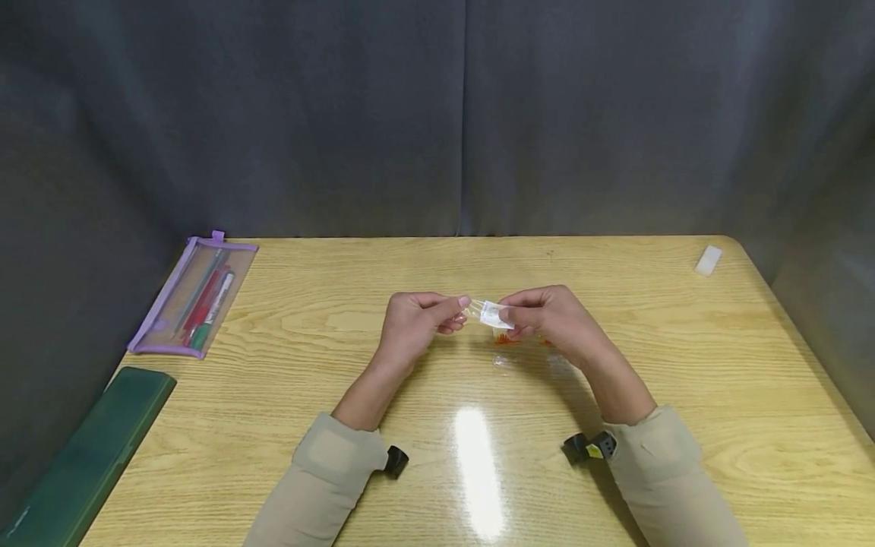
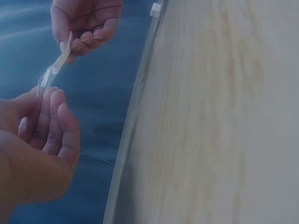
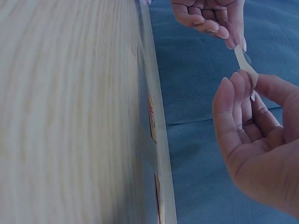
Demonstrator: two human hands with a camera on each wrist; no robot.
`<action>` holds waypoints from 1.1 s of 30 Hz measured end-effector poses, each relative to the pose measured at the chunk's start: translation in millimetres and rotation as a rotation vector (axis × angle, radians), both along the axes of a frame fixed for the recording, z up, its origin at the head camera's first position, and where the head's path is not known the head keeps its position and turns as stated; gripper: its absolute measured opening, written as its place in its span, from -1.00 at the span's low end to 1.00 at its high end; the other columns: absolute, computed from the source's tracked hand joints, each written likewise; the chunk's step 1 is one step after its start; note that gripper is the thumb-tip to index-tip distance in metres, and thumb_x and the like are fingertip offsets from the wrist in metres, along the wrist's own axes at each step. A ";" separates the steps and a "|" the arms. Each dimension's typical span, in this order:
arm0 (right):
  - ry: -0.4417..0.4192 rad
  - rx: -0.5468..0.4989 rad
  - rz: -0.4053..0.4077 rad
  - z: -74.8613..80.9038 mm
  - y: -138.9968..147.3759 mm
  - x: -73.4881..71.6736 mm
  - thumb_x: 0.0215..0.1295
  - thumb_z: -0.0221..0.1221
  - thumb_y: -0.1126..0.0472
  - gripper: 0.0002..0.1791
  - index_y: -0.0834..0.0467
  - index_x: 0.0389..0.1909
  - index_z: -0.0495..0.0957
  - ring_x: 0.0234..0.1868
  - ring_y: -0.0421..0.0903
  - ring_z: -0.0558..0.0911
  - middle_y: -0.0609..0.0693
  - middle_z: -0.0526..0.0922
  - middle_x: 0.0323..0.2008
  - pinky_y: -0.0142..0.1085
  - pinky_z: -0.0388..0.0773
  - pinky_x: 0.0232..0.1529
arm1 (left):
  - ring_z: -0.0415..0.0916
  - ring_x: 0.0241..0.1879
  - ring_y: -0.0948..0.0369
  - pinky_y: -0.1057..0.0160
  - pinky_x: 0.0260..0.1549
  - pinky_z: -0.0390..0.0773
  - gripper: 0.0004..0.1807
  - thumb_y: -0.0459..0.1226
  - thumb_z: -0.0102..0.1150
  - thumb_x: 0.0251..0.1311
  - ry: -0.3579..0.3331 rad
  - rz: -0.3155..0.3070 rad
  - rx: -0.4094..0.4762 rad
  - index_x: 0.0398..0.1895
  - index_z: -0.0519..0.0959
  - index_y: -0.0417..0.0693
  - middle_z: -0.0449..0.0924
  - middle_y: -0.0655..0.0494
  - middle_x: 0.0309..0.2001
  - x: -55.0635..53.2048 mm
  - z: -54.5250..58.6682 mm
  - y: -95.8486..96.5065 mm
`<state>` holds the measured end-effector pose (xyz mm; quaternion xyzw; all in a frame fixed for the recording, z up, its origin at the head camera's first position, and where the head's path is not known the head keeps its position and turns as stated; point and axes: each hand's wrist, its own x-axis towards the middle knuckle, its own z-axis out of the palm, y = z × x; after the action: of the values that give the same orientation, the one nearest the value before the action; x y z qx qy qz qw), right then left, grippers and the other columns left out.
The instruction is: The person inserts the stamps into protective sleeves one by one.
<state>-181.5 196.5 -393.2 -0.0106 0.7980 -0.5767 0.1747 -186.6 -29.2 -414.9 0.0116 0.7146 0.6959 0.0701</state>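
Observation:
Between the two hands is a small clear plastic wrapper (image 1: 475, 309) with a white printed part (image 1: 494, 314). Thumb and fingers of my left hand (image 1: 418, 323) pinch its clear end. My right hand (image 1: 557, 319) pinches the white part from the other side. In the left wrist view the wrapper (image 2: 50, 72) is stretched slantwise between both sets of fingertips. Seen from the right wrist, a white strip with a jagged edge (image 3: 246, 63) runs between them. Beneath the hands, clear packets with orange print (image 1: 506, 339) lie on the table, partly hidden by the right hand.
A purple-edged mesh zip pouch (image 1: 162, 304) with pens inside lies at the table's left edge. Nearer on that side is a dark green case (image 1: 102, 448). A white eraser-like block (image 1: 709, 260) sits at the far right corner. Dark curtains (image 1: 437, 121) enclose the wooden table (image 1: 307, 425).

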 end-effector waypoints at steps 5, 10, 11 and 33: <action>-0.006 -0.011 0.001 0.4 0.8 -0.8 0.38 0.27 0.20 -0.63 0.39 0.05 0.64 -0.36 -0.12 0.74 0.12 0.74 -0.14 -0.13 0.75 -0.13 | 0.72 -0.49 0.25 0.25 -0.37 0.77 -0.76 -0.20 0.44 0.20 -0.009 0.000 0.020 -0.30 0.79 -0.25 0.79 -0.03 -0.43 0.0 0.3 -0.2; -0.012 -0.017 0.008 0.6 1.6 -0.8 0.37 0.27 0.21 -0.62 0.42 0.06 0.63 -0.37 -0.12 0.73 0.05 0.74 -0.20 -0.14 0.75 -0.14 | 0.71 -0.50 0.25 0.19 -0.36 0.77 -0.78 -0.22 0.44 0.20 -0.001 -0.023 0.009 -0.31 0.79 -0.26 0.77 0.00 -0.46 0.9 1.0 0.4; -0.012 -0.018 0.009 0.4 1.7 -0.9 0.36 0.27 0.21 -0.61 0.42 0.06 0.63 -0.37 -0.12 0.72 0.04 0.74 -0.21 -0.14 0.75 -0.15 | 0.71 -0.50 0.25 0.15 -0.35 0.78 -0.78 -0.22 0.43 0.20 0.004 -0.029 0.004 -0.31 0.79 -0.26 0.77 0.00 -0.47 1.1 1.1 0.6; 0.032 -0.050 -0.037 -0.6 -3.5 -0.2 0.44 0.23 0.15 -0.66 0.30 0.07 0.64 -0.25 0.01 0.76 0.02 0.75 -0.24 -0.05 0.75 -0.06 | 0.73 -0.41 0.28 0.11 -0.22 0.79 -0.81 -0.34 0.38 0.23 -0.086 -0.060 0.090 -0.20 0.75 -0.34 0.77 -0.08 -0.27 3.3 4.2 6.0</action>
<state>-181.7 193.1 -393.8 -0.0095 0.7860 -0.5995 0.1509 -183.3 -23.2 -410.7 0.0064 0.6783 0.7248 0.1208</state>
